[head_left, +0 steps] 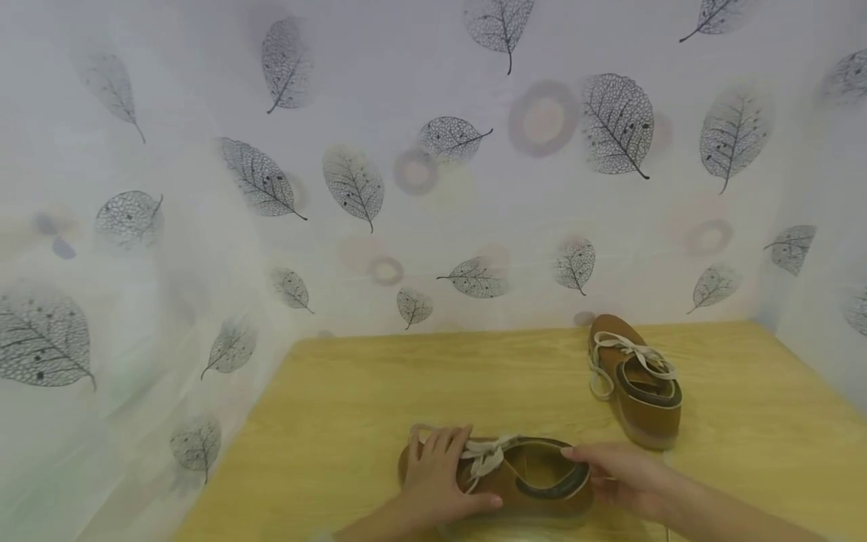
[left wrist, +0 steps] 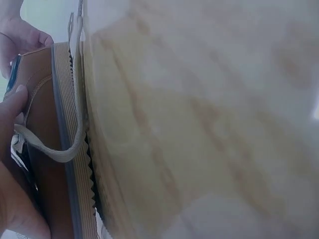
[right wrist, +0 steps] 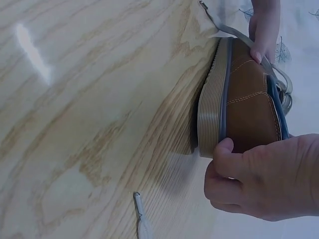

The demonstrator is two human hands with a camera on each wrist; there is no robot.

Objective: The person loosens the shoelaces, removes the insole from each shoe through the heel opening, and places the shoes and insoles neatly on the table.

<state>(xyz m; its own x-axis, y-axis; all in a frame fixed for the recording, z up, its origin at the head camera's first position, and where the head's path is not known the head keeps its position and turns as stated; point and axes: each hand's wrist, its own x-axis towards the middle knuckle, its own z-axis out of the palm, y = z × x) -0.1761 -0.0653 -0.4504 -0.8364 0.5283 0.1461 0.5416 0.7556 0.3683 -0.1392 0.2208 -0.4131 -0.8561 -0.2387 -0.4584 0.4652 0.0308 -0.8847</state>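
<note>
A brown lace-up shoe [head_left: 535, 503] sits on the wooden tabletop, toe to the left and opening upward. My left hand [head_left: 433, 478] spans its toe end, fingers over the top and far side, thumb along the near side. At the heel, my right hand [head_left: 626, 474] grips the back of the shoe, thumb by the dark padded collar. Pale laces [head_left: 486, 454] are tied over the tongue. In the left wrist view a lace [left wrist: 62, 155] loops down over the side. The ribbed sole [right wrist: 209, 109] shows in the right wrist view.
A matching brown shoe [head_left: 652, 421] stands farther back on the right, its laces tied and one loop hanging on its left side. A lace end [right wrist: 141, 216] lies on the tabletop [head_left: 406, 376]. Leaf-patterned curtains [head_left: 420, 226] enclose the table's back and sides.
</note>
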